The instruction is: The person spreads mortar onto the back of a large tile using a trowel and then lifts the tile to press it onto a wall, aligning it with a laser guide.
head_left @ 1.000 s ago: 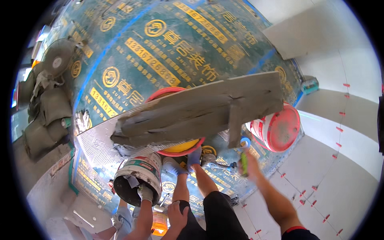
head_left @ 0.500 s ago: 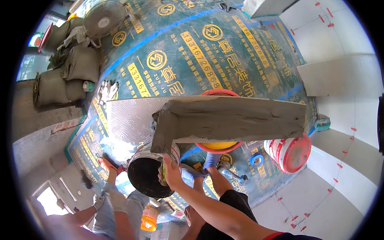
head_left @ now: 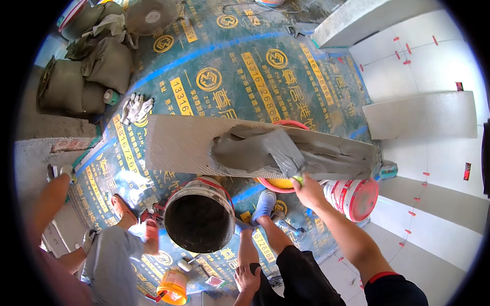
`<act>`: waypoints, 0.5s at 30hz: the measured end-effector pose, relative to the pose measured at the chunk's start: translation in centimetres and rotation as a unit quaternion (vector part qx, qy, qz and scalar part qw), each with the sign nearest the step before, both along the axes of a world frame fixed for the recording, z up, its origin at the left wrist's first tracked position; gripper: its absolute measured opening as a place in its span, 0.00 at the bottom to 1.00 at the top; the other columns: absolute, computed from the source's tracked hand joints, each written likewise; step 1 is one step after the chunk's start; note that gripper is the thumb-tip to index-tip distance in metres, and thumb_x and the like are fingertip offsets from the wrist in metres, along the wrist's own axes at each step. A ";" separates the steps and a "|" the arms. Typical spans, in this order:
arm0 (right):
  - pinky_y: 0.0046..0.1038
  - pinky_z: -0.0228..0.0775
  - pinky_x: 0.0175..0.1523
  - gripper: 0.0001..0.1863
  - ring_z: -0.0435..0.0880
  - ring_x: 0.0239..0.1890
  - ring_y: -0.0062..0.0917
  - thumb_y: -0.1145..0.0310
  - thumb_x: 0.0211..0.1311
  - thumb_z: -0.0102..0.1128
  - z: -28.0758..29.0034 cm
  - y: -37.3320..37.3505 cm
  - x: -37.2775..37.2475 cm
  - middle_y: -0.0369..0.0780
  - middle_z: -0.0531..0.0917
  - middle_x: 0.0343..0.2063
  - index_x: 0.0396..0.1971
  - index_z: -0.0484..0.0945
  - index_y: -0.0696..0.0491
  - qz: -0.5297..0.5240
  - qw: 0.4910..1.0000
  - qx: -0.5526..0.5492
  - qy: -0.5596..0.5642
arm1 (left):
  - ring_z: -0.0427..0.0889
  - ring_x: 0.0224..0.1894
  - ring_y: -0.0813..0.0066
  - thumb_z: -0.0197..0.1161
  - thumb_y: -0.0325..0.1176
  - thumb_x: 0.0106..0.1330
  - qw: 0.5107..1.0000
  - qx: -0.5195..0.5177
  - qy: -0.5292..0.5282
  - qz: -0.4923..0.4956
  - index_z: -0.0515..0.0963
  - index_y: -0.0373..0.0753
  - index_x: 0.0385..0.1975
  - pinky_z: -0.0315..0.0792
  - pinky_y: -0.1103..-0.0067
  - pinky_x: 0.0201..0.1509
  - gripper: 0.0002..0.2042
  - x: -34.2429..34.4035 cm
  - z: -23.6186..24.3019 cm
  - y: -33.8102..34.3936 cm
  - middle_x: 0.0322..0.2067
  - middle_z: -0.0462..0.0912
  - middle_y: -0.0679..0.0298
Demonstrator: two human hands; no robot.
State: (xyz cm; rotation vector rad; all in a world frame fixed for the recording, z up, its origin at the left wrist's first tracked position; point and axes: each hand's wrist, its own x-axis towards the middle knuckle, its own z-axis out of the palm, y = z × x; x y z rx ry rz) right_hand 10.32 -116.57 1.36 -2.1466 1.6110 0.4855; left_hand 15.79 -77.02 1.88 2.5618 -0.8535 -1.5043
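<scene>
In my right hand [head_left: 309,193] is the green handle of a broad notched trowel, its fingers closed round it. The trowel's grey-coated blade [head_left: 282,152] lies on wet grey mortar [head_left: 332,150] spread over a long tile slab [head_left: 178,145]. Combed ridges cover the slab's left part; smeared, uneven mortar covers its middle and right. My left hand [head_left: 247,278] rests on my knee, fingers lying out and nothing held. Just in front of the slab's left half stands a mortar bucket [head_left: 200,220], dark inside.
Under the slab show a red-rimmed tub [head_left: 279,184] and a white-and-red bucket [head_left: 352,200]. A co-worker [head_left: 109,260] is at the left. Gloves [head_left: 137,108] and filled sacks [head_left: 108,66] lie farther off. An orange pail [head_left: 173,286] and blue tape-like item stand nearer.
My right hand and the trowel have moved right, from above the bucket onto the slab's mortar. The smooth mortar band is now disturbed. The co-worker's body and hands have shifted left.
</scene>
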 end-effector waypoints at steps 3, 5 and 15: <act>0.27 0.72 0.20 0.28 0.76 0.15 0.26 0.41 0.62 0.50 -0.2 3.0 1.6 0.37 0.73 0.16 0.45 0.68 0.52 -0.549 0.665 0.377 -0.338 | 0.64 0.60 0.52 0.59 0.53 0.58 0.999 0.033 0.029 0.010 0.70 0.35 0.52 0.55 0.60 0.64 0.30 0.5 0.3 0.2 0.53 0.70 0.50; 0.23 0.70 0.20 0.29 0.70 0.14 0.20 0.37 0.61 0.49 -0.7 7.0 8.0 0.32 0.65 0.14 0.41 0.68 0.50 -0.582 0.605 0.371 -0.397 | 0.64 0.60 0.52 0.59 0.53 0.58 0.999 0.028 0.028 0.005 0.70 0.35 0.53 0.55 0.60 0.64 0.30 0.5 0.0 1.0 0.54 0.70 0.50; 0.39 0.72 0.26 0.31 0.79 0.19 0.37 0.42 0.65 0.43 -2.7 10.0 24.2 0.49 0.79 0.22 0.43 0.69 0.60 -0.166 0.915 0.249 -0.272 | 0.64 0.59 0.50 0.59 0.53 0.58 0.998 0.001 0.049 0.028 0.70 0.35 0.51 0.57 0.59 0.63 0.29 2.2 -0.4 2.4 0.52 0.70 0.50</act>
